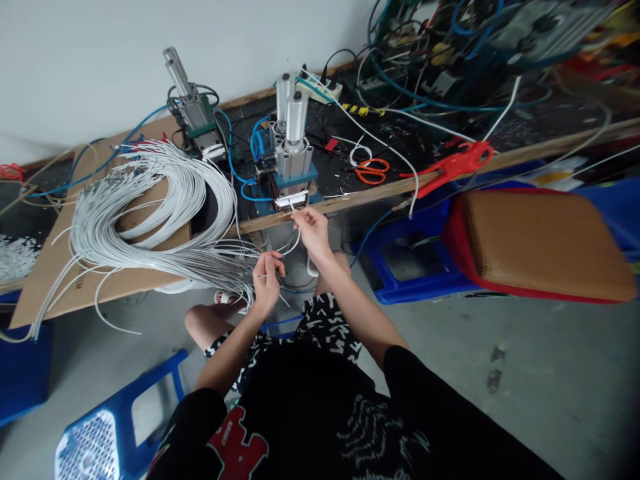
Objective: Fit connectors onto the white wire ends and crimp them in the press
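My right hand [313, 232] pinches a white cable [299, 241] close to its end, right at the white front piece [291, 199] of a small pneumatic press [293, 150]. Whether the cable's tip sits inside the press I cannot tell. From there the cable bends down and left toward my left hand [267, 277], whose fingers are curled closed around a thin white cable. It looks like the same one, but the fingers hide part of it. A large coiled bundle of white cables [200, 257] lies just left of my left hand, its loose ends hanging over the bench edge.
A second press [193, 110] stands behind the bundle, which rests on a cardboard sheet [50, 290]. Orange-handled scissors [373, 171], red pliers [450, 165] and a power strip [320, 88] lie to the right. Blue stools [145, 400] stand on the floor; one at right carries a brown cushion [547, 243].
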Demonstrator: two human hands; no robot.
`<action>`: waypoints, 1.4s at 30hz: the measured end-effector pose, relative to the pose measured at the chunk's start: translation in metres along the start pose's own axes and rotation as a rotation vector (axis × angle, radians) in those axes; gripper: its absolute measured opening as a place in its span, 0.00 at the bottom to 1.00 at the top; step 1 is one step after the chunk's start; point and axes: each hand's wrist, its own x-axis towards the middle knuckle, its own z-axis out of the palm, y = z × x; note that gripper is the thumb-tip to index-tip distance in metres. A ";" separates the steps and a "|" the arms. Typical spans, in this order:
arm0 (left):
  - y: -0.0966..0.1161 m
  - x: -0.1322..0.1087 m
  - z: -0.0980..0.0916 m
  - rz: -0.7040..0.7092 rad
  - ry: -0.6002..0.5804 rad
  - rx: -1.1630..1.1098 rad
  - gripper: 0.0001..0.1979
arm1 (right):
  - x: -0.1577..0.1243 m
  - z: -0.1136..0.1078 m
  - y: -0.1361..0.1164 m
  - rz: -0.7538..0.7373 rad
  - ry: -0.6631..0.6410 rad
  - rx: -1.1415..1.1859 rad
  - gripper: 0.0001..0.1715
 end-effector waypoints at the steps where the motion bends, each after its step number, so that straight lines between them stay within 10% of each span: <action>1: 0.000 0.000 0.000 -0.001 0.002 0.003 0.25 | 0.001 0.001 0.000 0.005 0.002 0.001 0.22; 42: 0.001 0.000 -0.002 -0.020 0.017 -0.005 0.26 | 0.016 0.012 0.008 0.064 0.065 0.105 0.23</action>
